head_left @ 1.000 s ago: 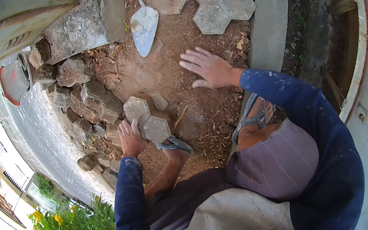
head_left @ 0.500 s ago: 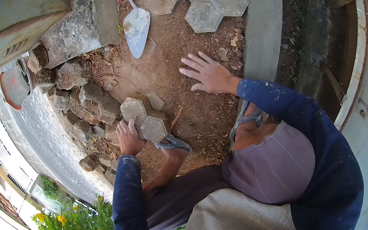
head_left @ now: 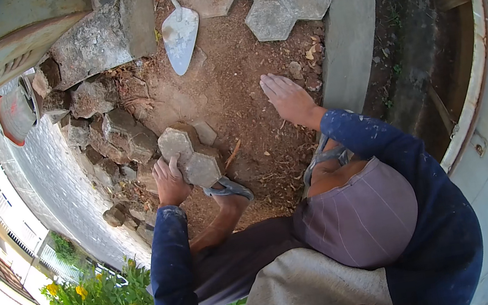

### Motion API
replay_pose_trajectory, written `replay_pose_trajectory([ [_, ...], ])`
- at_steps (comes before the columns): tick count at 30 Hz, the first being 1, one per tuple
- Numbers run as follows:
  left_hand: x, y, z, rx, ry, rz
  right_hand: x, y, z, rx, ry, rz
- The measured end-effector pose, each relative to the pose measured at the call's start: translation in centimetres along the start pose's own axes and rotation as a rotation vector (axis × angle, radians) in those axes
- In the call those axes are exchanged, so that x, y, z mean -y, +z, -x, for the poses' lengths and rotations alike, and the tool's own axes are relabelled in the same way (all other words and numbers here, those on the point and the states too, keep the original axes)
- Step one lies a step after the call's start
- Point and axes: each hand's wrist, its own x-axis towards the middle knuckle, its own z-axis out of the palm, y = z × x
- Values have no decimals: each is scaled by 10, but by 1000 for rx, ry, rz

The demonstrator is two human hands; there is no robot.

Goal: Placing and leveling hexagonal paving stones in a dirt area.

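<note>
Two bare hands in view. Left hand (head_left: 171, 182) clamped on one concrete paver (head_left: 191, 156), thumb on top; right hand (head_left: 292, 102) flat above or on the soil (head_left: 236, 100), fingers together, nothing gripped, can't tell if touching. Held paver at the toe of the left sandal (head_left: 233, 189), beside the rubble heap; two hexagonal lobes visible, thick, rough-edged. One trowel (head_left: 181, 38), wooden handle, smeared pointed metal blade, lying on soil. One three-lobed paver (head_left: 285, 0) near the smooth grey curb (head_left: 352, 29), complete in view; others cut off at top. One bucket (head_left: 16, 117), greyish with reddish rim, far left; can't see contents. Rubble heap (head_left: 114, 131) of jagged, dirt-caked chunks, over ten, no exact count. Reddish-brown soil, loose and crumbly, dry leaves scattered.
</note>
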Motion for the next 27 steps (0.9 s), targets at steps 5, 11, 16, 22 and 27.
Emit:
replay_pose_trajectory([
  [5, 4, 2, -2, 19, 19, -17, 9, -12, 6, 424, -209, -328],
  [11, 0, 0, -1, -9, 18, -5, 12, -18, 6, -133, 98, -75],
  [16, 1, -1, -2, 22, 8, -8, 25, -3, 18, 281, -60, -354],
  [22, 4, 3, 2, 0, 4, -7, 45, -14, 42, 95, -263, -265],
  [27, 2, 0, -1, 20, 0, 4, 8, -16, 23, 188, -112, -135],
])
